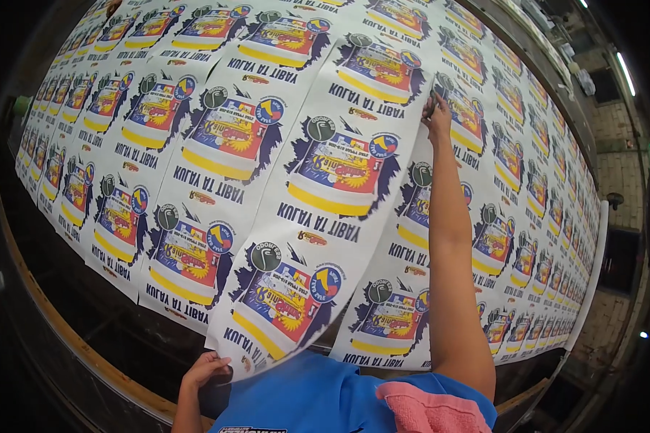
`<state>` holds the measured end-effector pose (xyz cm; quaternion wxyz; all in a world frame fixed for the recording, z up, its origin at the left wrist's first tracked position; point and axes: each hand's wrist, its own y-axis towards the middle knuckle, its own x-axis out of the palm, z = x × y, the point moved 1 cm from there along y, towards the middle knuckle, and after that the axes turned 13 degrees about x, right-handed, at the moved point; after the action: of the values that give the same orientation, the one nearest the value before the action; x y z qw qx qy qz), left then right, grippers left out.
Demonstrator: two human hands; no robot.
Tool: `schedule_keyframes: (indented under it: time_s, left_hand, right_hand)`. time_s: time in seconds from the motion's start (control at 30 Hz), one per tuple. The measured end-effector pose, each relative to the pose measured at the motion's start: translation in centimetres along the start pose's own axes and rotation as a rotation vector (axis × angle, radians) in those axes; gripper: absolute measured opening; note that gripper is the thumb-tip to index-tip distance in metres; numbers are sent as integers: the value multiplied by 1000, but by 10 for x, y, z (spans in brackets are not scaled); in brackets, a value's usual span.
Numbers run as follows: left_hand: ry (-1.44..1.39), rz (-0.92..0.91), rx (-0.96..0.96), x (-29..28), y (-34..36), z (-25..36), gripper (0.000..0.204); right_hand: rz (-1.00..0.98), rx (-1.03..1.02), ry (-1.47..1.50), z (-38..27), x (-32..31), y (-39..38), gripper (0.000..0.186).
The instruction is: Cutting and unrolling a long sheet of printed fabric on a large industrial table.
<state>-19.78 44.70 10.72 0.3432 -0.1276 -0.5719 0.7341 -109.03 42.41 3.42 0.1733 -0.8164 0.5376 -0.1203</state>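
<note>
A long strip of printed paper or fabric [337, 167], white with repeated yellow, red and blue designs, runs away from me across a wide surface. Its near end lifts and curls in front of my blue shirt. My left hand [208, 367] pinches the near left corner, thumb on top. Far up the strip's right edge, my right arm reaches out, and my right hand [437, 117] has its fingers curled at that edge. Its fingertips are small and partly hidden. Beneath and beside the strip lie more printed strips [495, 242] of the same pattern.
A wooden rail [72, 343] curves along the near left side, with a dark gap between it and the prints. At the right, a pale tube-like edge [591, 285] borders the prints. A pink towel [433, 408] hangs over my shirt.
</note>
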Motion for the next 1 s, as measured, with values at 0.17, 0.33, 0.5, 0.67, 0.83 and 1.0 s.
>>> schedule_keyframes:
  time_s: [0.17,0.33,0.5,0.67,0.83,1.0]
  left_hand:
    - [968,-48,-135,25,-19,75,41]
    - [746,-46,437,66,19,108,27]
    - [739,-339,673,164,38,99,24]
    - [856,-556,610,233,48,38,30]
    - [1465,-674,652,250,58,-36,54]
    - [1961,-571,674,274,57,-89,64]
  right_hand:
    - [-101,-57,-4,19,-20,-97,46]
    - [-62,-33,-19,103,-126,-257,41]
    - [160,218,84,157,-244,-429,48]
    - [375,165,240,203,-365,-587,50]
    - [-60,302,330,262,-410,-741,43]
    - [-291,427,281,336,-387,-843,44]
